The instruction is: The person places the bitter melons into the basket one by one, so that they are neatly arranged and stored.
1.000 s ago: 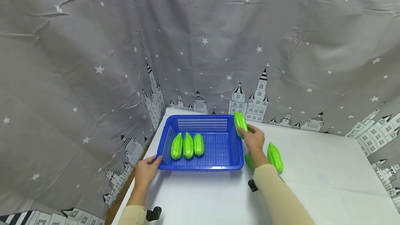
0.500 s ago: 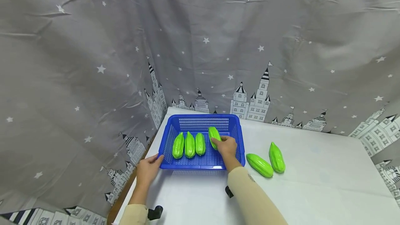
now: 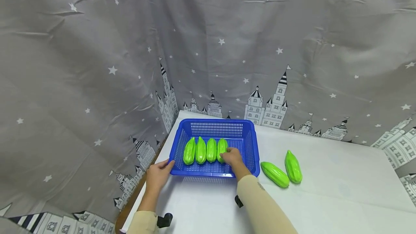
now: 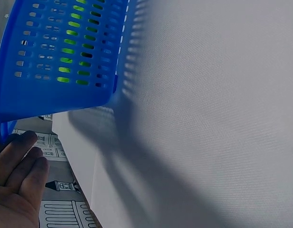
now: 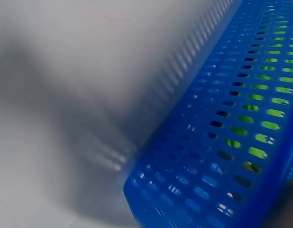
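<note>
A blue plastic basket [image 3: 208,173] with slotted walls stands on the white table. In it lies a row of long, ridged, bright green toy fruits, among them the leftmost green fruit [image 3: 189,151]. My left hand [image 3: 158,175] grips the basket's near left corner, thumb over the rim; the left wrist view shows its fingers [image 4: 23,164] beneath. My right hand [image 3: 233,158] reaches over the near wall and pinches the rightmost green fruit [image 3: 222,149] in the row, which lies beside the others. In the right wrist view the basket wall hides most of this hand.
Two more green fruits, a slanted one [image 3: 274,174] and an upright-lying one [image 3: 293,167], lie on the table [image 3: 338,183] right of the basket. A grey curtain [image 3: 208,46] with stars and castles hangs behind and at the left.
My right hand has carried a green fruit from above the basket's right rim leftward and down into the row. The left hand keeps its grip on the corner. The head view has shifted slightly.
</note>
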`<control>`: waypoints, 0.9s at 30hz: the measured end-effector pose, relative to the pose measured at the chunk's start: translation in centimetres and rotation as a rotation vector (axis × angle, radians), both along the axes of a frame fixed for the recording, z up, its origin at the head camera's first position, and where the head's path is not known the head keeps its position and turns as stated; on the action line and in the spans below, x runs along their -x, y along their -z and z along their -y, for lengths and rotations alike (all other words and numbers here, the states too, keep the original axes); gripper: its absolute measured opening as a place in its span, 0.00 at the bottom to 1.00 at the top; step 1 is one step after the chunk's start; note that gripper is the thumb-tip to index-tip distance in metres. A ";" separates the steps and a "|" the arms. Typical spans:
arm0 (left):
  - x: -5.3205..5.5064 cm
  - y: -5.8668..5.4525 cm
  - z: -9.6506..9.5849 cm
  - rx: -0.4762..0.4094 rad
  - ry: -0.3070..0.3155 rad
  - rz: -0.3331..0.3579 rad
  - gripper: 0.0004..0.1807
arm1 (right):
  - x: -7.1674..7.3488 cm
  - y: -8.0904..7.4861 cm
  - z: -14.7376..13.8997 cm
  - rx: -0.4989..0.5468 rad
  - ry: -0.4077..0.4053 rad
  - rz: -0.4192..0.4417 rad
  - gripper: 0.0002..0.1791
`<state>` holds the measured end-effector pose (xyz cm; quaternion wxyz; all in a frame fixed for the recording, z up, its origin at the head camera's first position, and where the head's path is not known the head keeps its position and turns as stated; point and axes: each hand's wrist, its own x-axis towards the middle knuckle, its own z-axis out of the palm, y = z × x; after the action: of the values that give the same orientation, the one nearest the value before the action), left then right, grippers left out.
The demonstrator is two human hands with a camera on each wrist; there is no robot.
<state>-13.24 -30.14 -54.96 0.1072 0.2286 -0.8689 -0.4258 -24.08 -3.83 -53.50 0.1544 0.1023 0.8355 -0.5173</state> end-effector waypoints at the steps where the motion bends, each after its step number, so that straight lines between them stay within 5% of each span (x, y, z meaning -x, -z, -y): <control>1: 0.0 0.0 0.0 -0.002 0.000 -0.001 0.26 | 0.0 0.1 0.0 0.005 -0.003 0.000 0.29; 7: 0.2 0.1 -0.1 -0.018 0.001 0.003 0.26 | 0.1 0.1 -0.5 0.030 0.043 -0.041 0.33; 15: 0.1 0.3 0.0 -0.014 -0.004 0.008 0.27 | 0.2 -0.9 -1.3 0.144 0.117 -0.209 0.57; 27: 0.1 0.3 0.0 -0.016 0.002 0.007 0.26 | 0.8 -1.6 -2.7 0.147 0.164 -0.230 0.53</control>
<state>-13.36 -30.15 -55.29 0.1017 0.2303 -0.8659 -0.4322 -24.84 -1.10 -51.88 0.0219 0.0988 0.7965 -0.5961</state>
